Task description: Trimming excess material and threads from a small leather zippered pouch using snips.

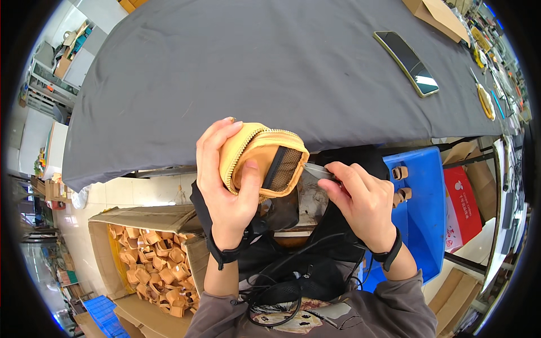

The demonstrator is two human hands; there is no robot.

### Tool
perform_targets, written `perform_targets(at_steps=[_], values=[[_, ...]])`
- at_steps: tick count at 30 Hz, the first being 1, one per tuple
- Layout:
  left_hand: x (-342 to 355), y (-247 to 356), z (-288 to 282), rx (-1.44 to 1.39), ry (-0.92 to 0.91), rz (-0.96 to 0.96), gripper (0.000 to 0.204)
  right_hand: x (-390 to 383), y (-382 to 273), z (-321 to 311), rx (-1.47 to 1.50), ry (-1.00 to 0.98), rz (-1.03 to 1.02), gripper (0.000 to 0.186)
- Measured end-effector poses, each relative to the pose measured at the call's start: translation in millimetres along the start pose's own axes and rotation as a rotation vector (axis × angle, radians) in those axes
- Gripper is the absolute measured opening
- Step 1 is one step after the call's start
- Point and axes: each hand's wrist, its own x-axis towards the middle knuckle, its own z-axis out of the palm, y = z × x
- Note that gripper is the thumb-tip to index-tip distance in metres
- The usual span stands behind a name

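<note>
A small yellow zippered pouch (256, 160) is held up near the table's front edge, its lid unzipped and folded back. Inside it show a tan lining and a dark mesh pocket (286, 169) with a black band. My left hand (225, 194) is closed around the pouch, thumb pressed on the lining and fingers behind the lid. Between the thumb and fingers of my right hand (366, 205) is a pair of thread snips (317, 170). Their silver tip touches or nearly touches the pouch's right edge; the grip end is hidden in the hand.
A dark grey cloth covers the table (225, 73), with a phone (408, 65) and yellow-handled scissors (484, 102) on it. At lower left, a cardboard box (107, 262) holds many tan pouches. To my right stands a blue bin (420, 231) with several brown pieces, beside a red box (465, 205).
</note>
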Motion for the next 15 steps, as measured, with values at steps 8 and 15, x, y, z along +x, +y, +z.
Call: perform_targets(at_steps=[8, 15], values=[[-1.1, -2.3, -0.9, -0.026, 0.003, -0.019, 0.043, 4.2, 4.9, -1.6, 0.009, 0.003, -0.073, 0.028], [-2.9, -0.5, 1.4, -0.014, 0.024, -0.001, 0.043, 4.6, 6.5, -3.5, 0.031, -0.007, -0.081, 0.029]])
